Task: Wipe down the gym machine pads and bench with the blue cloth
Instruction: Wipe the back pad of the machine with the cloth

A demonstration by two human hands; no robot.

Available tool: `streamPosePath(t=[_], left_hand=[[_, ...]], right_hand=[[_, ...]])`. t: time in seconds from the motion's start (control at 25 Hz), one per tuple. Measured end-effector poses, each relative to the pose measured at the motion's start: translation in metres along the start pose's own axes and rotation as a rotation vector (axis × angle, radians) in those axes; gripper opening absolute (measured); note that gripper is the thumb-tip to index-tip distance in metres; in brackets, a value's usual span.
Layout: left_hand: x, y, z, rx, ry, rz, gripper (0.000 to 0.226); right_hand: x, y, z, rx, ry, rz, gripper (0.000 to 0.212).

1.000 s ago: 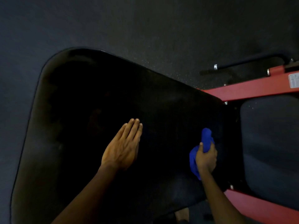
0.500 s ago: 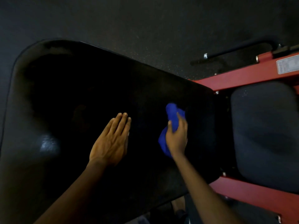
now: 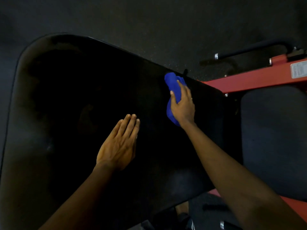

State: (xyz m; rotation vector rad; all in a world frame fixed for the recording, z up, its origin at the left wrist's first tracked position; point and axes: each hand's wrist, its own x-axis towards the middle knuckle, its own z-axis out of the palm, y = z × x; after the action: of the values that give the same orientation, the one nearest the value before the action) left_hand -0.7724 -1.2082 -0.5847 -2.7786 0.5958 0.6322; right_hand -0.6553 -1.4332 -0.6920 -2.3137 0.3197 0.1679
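Observation:
A large black bench pad [image 3: 69, 100] fills most of the view, wide at the left and narrowing to the right. My right hand [image 3: 183, 105] presses a bunched blue cloth [image 3: 172, 85] onto the pad close to its far edge. My left hand [image 3: 118, 145] lies flat on the middle of the pad, palm down, fingers together, holding nothing. A smaller dark seat pad [image 3: 274, 138] sits to the right of the big pad.
A red steel frame [image 3: 252, 78] runs along the far right and another red bar [image 3: 292, 208] shows at the lower right. A black handle bar [image 3: 249, 49] lies on the dark rubber floor [image 3: 149, 19] beyond the frame.
My right hand has slid the blue cloth from the pad's near right part up and leftward to its far edge. My left hand has stayed flat on the pad.

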Motion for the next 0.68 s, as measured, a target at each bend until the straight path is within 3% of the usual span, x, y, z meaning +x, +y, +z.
streamPosePath(t=[0.16, 0.36, 0.44, 0.6, 0.68], left_hand=[[0.0, -0.001, 0.005, -0.029, 0.053, -0.023, 0.066], [0.003, 0.0, 0.01, -0.041, 0.091, -0.045, 0.063], [0.003, 0.0, 0.011, -0.037, 0.109, -0.036, 0.061], [0.001, 0.001, 0.012, -0.018, 0.129, -0.046, 0.06], [0.001, 0.002, 0.012, -0.001, 0.102, -0.049, 0.061]], right_hand=[[-0.007, -0.017, 0.012, 0.068, 0.116, 0.154, 0.055], [-0.119, -0.003, 0.024, 0.022, -0.035, -0.223, 0.056], [-0.134, 0.037, 0.017, -0.014, 0.006, -0.24, 0.055], [-0.078, 0.107, -0.009, 0.041, 0.208, 0.473, 0.053], [-0.057, 0.099, -0.01, 0.021, 0.215, 0.606, 0.054]])
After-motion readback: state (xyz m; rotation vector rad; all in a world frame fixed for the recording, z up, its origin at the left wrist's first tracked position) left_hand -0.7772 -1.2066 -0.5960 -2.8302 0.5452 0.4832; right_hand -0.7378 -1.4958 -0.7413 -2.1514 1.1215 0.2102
